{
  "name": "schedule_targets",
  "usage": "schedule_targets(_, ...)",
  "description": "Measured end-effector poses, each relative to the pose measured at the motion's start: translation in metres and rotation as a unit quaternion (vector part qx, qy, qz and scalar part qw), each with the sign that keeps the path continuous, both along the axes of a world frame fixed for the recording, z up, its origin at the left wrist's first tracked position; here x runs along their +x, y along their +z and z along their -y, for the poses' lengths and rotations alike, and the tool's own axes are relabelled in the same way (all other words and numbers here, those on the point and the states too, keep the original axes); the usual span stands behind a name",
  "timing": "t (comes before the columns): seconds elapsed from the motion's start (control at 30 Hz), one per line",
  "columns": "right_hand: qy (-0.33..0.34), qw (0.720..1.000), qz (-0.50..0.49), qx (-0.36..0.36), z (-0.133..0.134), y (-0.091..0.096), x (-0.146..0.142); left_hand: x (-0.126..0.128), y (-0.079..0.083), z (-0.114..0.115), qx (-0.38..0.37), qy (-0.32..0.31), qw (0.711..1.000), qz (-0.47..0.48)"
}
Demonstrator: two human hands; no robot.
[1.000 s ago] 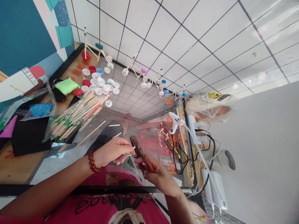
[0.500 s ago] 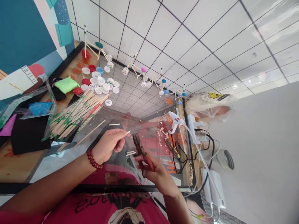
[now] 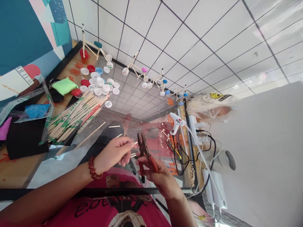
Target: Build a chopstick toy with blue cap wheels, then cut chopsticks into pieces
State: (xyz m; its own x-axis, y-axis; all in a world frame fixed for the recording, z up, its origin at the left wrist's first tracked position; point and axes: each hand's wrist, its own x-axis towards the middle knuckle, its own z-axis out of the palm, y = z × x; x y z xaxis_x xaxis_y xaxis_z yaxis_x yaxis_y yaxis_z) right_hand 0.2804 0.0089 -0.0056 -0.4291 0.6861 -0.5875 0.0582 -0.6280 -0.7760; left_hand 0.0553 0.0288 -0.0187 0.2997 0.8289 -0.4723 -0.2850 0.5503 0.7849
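Above the clear-covered worktop [image 3: 47,173], the left hand [image 3: 115,153] pinches a short stick [image 3: 133,144] just beside the pliers [image 3: 143,148], which the right hand [image 3: 161,178] grips closed around their red handles.

Steel pliers with red handles [image 3: 142,145]: dull grey metal head, glossy plastic grips. Thin pale wooden stick [image 3: 135,143]: raw, matt, fibrous at the cut end. Bundle of pale wooden sticks [image 3: 75,115]: smooth unvarnished wood, partly in glossy green-printed paper sleeves. Round white plastic bottle caps [image 3: 100,82]: moulded, faintly shiny. White plastic glue gun [image 3: 175,123]: smooth, semi-gloss. Clear plastic sheet [image 3: 144,121]: glossy, reflective, flecked with wood shavings. Black fabric-like sheet [image 3: 23,138]: matt, inside clear film. Red bead bracelet [image 3: 92,168]: polished, glossy. White square wall tiles [image 3: 165,37]: glazed, with dark grout lines.
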Motion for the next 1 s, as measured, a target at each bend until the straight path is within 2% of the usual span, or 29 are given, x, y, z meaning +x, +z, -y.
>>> schedule_targets(0.27,0.071,0.994,0.072,0.052,-0.004,0.009,-0.004,0.002,-0.005,0.001,-0.022,-0.046,0.999,-0.012)
schedule_targets(0.53,0.115,0.980,0.108,0.119,-0.002,0.003,0.000,0.004,-0.007,0.001,-0.035,-0.061,0.997,-0.018)
schedule_targets(1.0,0.161,0.959,0.147,0.183,-0.002,-0.003,0.001,0.003,-0.010,0.001,-0.012,-0.080,0.996,-0.043)
